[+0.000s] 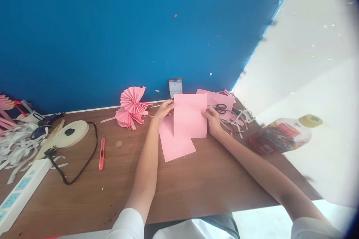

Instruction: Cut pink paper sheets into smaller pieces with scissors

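A pink sheet of paper [190, 115] is held up off the table between my two hands. My left hand [165, 109] pinches its left edge near the upper corner. On the opposite edge, my right hand [212, 118] is closed with the thumb in front. Behind and below the raised sheet, a second pink sheet [176, 145] lies flat on the table, partly hidden. Pink pleated paper fans [133, 101] stand left of my left hand. Just beyond my right hand are dark-handled scissors [221, 108], resting on more pink paper [227, 101].
On the brown table [112, 201] lie a red utility knife [102, 153], a white tape roll [73, 133], a black cord and a power strip [25, 190]. White strips [19, 142] heap at left. A yellow-capped plastic jar [288, 134] stands at right. A blue wall [126, 37] rises behind.
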Demonstrator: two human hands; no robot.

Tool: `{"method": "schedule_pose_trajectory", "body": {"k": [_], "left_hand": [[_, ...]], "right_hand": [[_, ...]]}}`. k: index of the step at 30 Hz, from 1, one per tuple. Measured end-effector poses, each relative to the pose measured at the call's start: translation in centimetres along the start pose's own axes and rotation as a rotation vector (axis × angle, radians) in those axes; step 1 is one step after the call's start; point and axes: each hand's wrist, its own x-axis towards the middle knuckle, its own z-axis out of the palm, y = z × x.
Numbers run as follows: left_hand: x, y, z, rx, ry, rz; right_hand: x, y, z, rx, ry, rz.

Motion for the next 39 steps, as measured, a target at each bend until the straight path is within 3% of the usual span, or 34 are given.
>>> {"method": "schedule_pose_trajectory", "body": {"k": [6, 12, 17, 20, 26, 32, 39], "left_hand": [[0.8, -1.9, -0.1, -0.002, 0.276, 0.149], [1.3, -3.6, 0.3, 0.021, 0.394, 0.107], [1.7, -4.5, 0.4, -0.014, 0.568, 0.057], [1.7, -4.6, 0.5, 0.012, 0.558, 0.031], [1.5, -4.5, 1.5, 0.072, 0.386, 0.183], [0.9, -4.2, 1.3, 0.215, 0.513, 0.013], [0.9, -3.6, 1.9, 0.254, 0.445, 0.11]], "right_hand": [[0.0, 1.3, -0.3, 0.025, -0.055, 0.005], [0.0, 1.4, -0.3, 0.012, -0.066, 0.038], [0.3, 1.5, -0.5, 0.05, -0.036, 0.044], [0.3, 1.5, -0.5, 0.041, -0.035, 0.07], [0.2, 1.3, -0.4, 0.06, -0.059, 0.053], [0.2, 1.1, -0.4, 0.06, -0.067, 0.107], [0.0, 0.9, -0.1, 0.057, -0.079, 0.078]]}}
